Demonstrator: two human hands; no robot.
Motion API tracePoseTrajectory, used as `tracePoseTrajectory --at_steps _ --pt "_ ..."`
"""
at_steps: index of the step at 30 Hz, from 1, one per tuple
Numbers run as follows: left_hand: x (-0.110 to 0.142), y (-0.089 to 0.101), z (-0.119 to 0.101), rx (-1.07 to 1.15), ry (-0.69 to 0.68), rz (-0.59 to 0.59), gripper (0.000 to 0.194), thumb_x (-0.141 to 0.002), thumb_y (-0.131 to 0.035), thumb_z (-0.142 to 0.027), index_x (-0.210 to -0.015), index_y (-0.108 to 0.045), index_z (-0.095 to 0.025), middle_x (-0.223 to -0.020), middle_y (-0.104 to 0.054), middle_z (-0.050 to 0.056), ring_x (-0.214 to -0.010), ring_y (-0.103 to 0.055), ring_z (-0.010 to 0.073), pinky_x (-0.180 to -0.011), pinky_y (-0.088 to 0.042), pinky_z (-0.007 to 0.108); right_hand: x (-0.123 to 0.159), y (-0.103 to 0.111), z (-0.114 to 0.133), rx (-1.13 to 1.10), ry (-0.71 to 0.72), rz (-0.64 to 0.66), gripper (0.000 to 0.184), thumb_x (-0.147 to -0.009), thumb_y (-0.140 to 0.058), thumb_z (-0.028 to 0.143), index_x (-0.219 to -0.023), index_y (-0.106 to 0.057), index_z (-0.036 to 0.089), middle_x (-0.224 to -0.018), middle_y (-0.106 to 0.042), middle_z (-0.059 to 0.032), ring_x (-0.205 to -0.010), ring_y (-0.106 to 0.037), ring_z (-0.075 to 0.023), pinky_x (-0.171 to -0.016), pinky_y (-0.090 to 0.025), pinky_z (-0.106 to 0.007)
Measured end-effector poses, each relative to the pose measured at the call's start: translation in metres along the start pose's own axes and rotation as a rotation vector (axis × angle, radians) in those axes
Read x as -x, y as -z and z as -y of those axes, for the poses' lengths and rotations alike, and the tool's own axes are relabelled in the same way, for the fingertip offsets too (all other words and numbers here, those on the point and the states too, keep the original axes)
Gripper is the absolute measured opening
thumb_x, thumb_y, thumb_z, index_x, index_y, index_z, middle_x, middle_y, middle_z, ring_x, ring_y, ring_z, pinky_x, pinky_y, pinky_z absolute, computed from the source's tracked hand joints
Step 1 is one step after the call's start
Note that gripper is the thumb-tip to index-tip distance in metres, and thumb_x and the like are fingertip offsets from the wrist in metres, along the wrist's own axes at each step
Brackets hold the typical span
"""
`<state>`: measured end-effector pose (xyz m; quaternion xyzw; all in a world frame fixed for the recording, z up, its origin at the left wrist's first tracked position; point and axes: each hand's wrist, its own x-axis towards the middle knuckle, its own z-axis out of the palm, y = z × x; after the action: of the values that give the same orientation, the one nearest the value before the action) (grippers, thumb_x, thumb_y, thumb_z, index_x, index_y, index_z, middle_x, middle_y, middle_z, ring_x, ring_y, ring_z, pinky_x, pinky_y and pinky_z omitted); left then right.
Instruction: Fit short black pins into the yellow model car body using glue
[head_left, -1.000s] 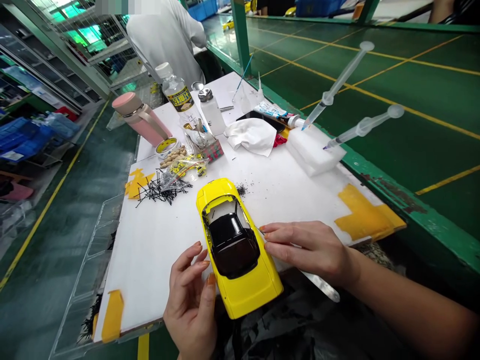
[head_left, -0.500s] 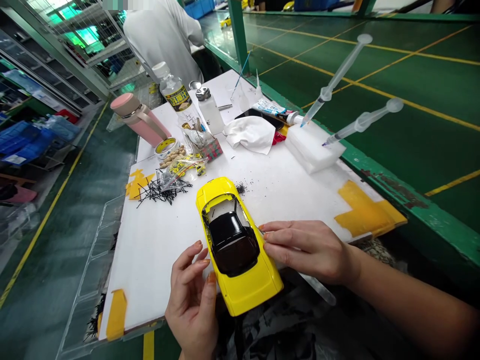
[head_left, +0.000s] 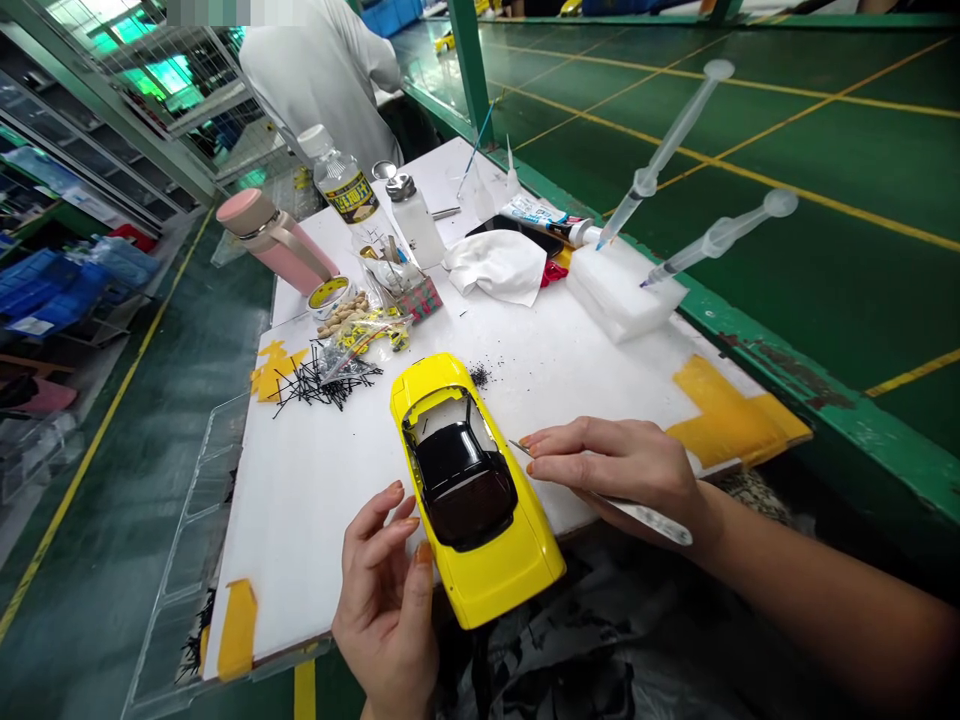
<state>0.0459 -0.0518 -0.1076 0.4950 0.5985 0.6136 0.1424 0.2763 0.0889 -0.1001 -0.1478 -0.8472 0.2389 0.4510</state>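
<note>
A yellow model car body [head_left: 499,575] with a black roof lies lengthwise in front of me, its near end reaching past the table edge. My left hand [head_left: 390,600] is curled against its left side, fingertips and thumb touching the yellow shell; the underside is hidden. To the right, my right hand [head_left: 622,470] pinches a slim pointed tool with a flat, silvery handle [head_left: 652,522]. Its thin tip is close beside the car's right side; I cannot tell whether they touch. Tiny black bits [head_left: 480,375] are scattered just beyond the car.
Black thin sticks [head_left: 330,385] lie at left by a bag of yellow parts [head_left: 367,335]. Farther back stand a pink flask [head_left: 281,245], a bottle [head_left: 345,190] and a pump bottle [head_left: 416,225]. A white cloth [head_left: 499,265] and syringes in a foam block [head_left: 626,295] occupy the right.
My right hand has shifted slightly up and turned, drawing the tool's tip back from the car and raising its handle end. My left hand and the car have hardly moved.
</note>
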Motion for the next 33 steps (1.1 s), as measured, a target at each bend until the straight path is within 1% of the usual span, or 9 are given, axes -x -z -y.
tracePoseTrajectory --at_steps 5,9,14,20,24,27,33 --pt "0.0007 -0.0004 -0.0002 0.02 0.008 -0.007 0.023 -0.093 -0.069 -0.01 -0.112 -0.073 -0.023 -0.137 -0.062 0.008 -0.132 -0.06 0.0207 -0.108 -0.055 0.03 -0.0021 -0.001 -0.0004 -0.015 0.035 -0.001 0.025 -0.105 -0.052 0.009 -0.115 -0.074 0.016 -0.114 -0.077 -0.0109 -0.113 -0.075 -0.0165 -0.099 -0.059 -0.02" --pt "0.0012 0.0001 0.0009 0.012 0.01 -0.01 0.022 -0.093 -0.07 -0.01 -0.112 -0.073 -0.021 -0.138 -0.062 0.009 -0.132 -0.06 0.0217 -0.108 -0.055 0.031 -0.0018 -0.0021 -0.0003 -0.029 0.045 0.002 0.025 -0.107 -0.05 0.01 -0.115 -0.073 0.016 -0.113 -0.077 -0.0109 -0.113 -0.075 -0.0164 -0.099 -0.06 -0.021" --pt "0.0001 0.0006 0.0021 0.005 -0.027 -0.004 0.023 -0.093 -0.07 -0.01 -0.112 -0.073 -0.021 -0.137 -0.063 0.01 -0.131 -0.062 0.0212 -0.106 -0.057 0.03 0.0006 -0.0027 -0.0012 -0.042 0.035 -0.008 0.024 -0.106 -0.052 0.011 -0.118 -0.072 0.016 -0.117 -0.076 -0.0114 -0.117 -0.073 -0.0172 -0.102 -0.06 -0.023" --pt "0.0002 0.0006 0.0026 0.005 -0.013 -0.007 0.022 -0.093 -0.071 -0.011 -0.112 -0.074 -0.021 -0.137 -0.063 0.01 -0.132 -0.062 0.0218 -0.106 -0.057 0.03 -0.0003 -0.0025 -0.002 -0.059 0.053 0.002 0.024 -0.107 -0.05 0.011 -0.118 -0.072 0.016 -0.116 -0.076 -0.0116 -0.117 -0.073 -0.0171 -0.101 -0.06 -0.023" --pt "0.0005 0.0009 0.0024 0.001 -0.02 -0.001 0.022 -0.093 -0.07 -0.01 -0.112 -0.073 -0.021 -0.137 -0.063 0.01 -0.132 -0.061 0.0213 -0.107 -0.057 0.03 -0.0018 -0.001 -0.001 -0.066 0.024 0.012 0.023 -0.105 -0.054 0.009 -0.117 -0.073 0.017 -0.114 -0.077 -0.0109 -0.115 -0.074 -0.0173 -0.099 -0.06 -0.022" --pt "0.0005 0.0006 0.0023 0.003 -0.023 -0.002 0.022 -0.093 -0.07 -0.011 -0.112 -0.073 -0.021 -0.137 -0.063 0.01 -0.133 -0.061 0.0219 -0.107 -0.057 0.03 -0.0032 0.0005 0.0005 -0.057 0.022 0.01 0.021 -0.102 -0.058 0.008 -0.115 -0.074 0.015 -0.113 -0.077 -0.012 -0.113 -0.075 -0.0177 -0.096 -0.06 -0.02" --pt "0.0007 0.0002 0.0027 0.006 -0.019 -0.008 0.023 -0.093 -0.07 -0.011 -0.113 -0.073 -0.021 -0.137 -0.063 0.01 -0.132 -0.061 0.0216 -0.107 -0.056 0.03 -0.0043 0.0009 -0.0002 -0.067 0.028 -0.001 0.024 -0.103 -0.055 0.006 -0.115 -0.073 0.016 -0.115 -0.077 -0.0118 -0.112 -0.075 -0.017 -0.097 -0.06 -0.021"
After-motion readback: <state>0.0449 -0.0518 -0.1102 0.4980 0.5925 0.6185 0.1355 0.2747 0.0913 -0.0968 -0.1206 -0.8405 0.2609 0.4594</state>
